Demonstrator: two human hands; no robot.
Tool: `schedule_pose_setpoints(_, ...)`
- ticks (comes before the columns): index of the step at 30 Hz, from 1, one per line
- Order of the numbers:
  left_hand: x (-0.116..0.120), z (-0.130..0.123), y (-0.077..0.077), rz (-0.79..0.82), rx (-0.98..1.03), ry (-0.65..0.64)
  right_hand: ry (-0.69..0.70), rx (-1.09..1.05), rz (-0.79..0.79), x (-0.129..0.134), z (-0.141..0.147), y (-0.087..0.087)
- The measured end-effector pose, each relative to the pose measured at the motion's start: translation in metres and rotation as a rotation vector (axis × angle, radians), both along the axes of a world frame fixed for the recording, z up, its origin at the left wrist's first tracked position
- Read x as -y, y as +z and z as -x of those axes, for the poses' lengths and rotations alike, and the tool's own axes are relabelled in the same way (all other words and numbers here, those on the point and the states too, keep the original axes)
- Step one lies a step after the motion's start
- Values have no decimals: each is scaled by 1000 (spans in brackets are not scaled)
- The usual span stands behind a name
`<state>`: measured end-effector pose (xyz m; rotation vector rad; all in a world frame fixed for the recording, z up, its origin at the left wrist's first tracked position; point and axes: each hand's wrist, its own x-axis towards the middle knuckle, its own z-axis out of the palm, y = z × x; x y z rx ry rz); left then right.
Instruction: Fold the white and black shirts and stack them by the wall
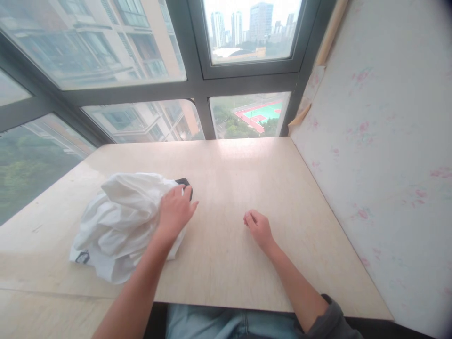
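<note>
A crumpled white cloth [127,212] lies in a heap on the left part of the table. It carries a small dark printed mark [82,257] at its lower left corner, and a black piece [183,181] shows at its upper right edge. Whether it is a garment or a bag I cannot tell. My left hand [176,209] rests on the cloth's right side, thumb apart and fingers stretched toward the black piece. To the right, apart from the cloth, my right hand [259,229] sits at the table surface in a loose fist, with nothing visible in it.
The pale wood-patterned table [226,263] reaches back to grey window frames [197,89]. A wall with flowered wallpaper [381,155] borders it on the right; the paper peels near the window. My lap in blue jeans [226,322] is at the front edge.
</note>
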<state>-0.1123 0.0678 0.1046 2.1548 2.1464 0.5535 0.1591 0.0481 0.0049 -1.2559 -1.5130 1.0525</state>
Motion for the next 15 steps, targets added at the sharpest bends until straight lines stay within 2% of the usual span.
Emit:
schedule_pose_setpoints(3, 2, 40, 20, -45, -486, 104, 13, 42, -15, 0, 1, -1)
schedule_pose_setpoints(5, 3, 59, 29, 18, -566, 148, 14, 54, -19, 0, 1, -1)
schedule_pose_setpoints(8, 0, 76, 43, 133, -516, 257, 16, 55, -25, -1, 1, -1)
schedule_pose_setpoints(10, -3, 85, 55, 136, -475, 334, 19, 57, -32, -1, 1, -1)
schedule_pose_setpoints(12, -5, 93, 67, 63, -385, 422, 20, 56, -38, -1, 1, 0)
schedule_pose_setpoints(15, -7, 106, 85, -154, -145, 506, 12, 22, -47, 0, 1, 3)
